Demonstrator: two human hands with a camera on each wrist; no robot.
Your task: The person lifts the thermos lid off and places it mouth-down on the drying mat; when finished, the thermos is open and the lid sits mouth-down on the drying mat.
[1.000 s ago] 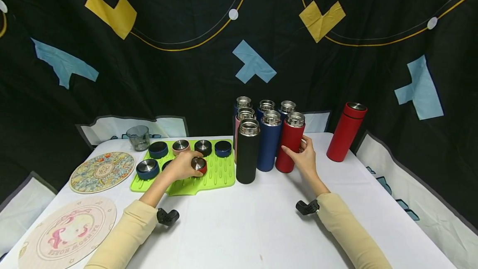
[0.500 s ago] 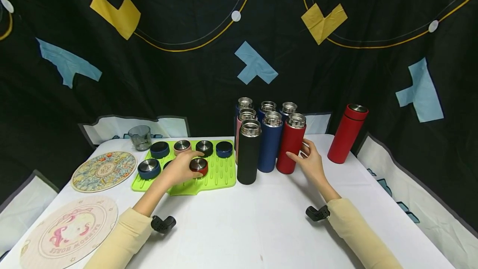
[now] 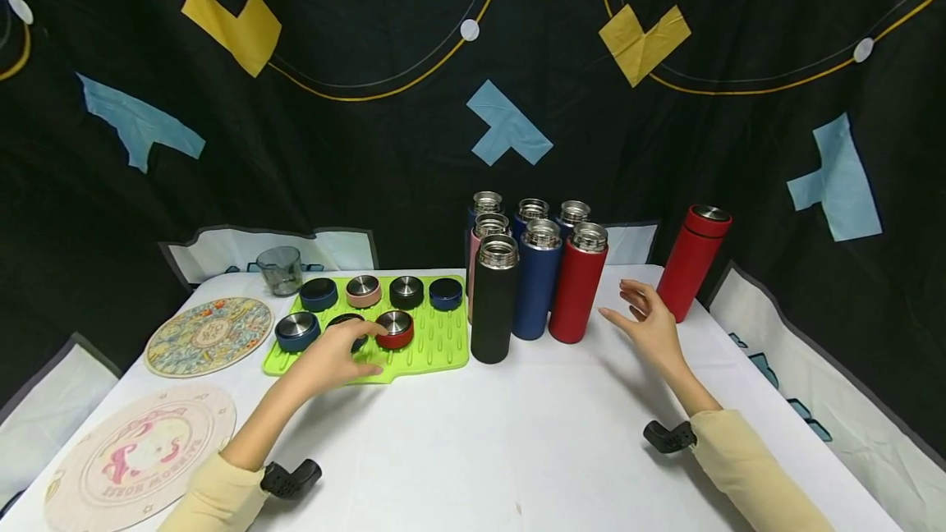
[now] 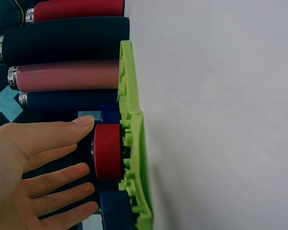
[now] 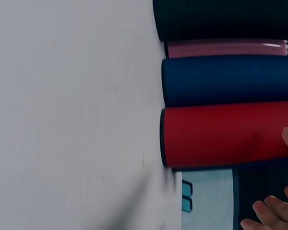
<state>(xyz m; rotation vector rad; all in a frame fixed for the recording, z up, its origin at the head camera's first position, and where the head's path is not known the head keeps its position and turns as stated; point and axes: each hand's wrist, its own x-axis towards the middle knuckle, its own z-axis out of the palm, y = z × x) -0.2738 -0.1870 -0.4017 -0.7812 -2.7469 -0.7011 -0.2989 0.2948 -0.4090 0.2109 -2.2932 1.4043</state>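
My left hand, fingers spread, is at the near side of a red bottle lid that rests on a green ridged mat. In the left wrist view the fingers and thumb are extended around the red lid without gripping it. My right hand holds nothing and hovers between two red thermos bottles. The uncapped red bottle stands upright to its left, and a capped red bottle is just behind it. Part of the right hand is cut off in the right wrist view.
More uncapped bottles, including a black one, a blue one and a pink one, stand grouped at the back. Several lids share the mat. A glass cup and two round placemats are at the left.
My left hand has drawn back toward me from the red lid, which stays on the mat. My right hand has left the uncapped red bottle and moved right, toward the capped one.
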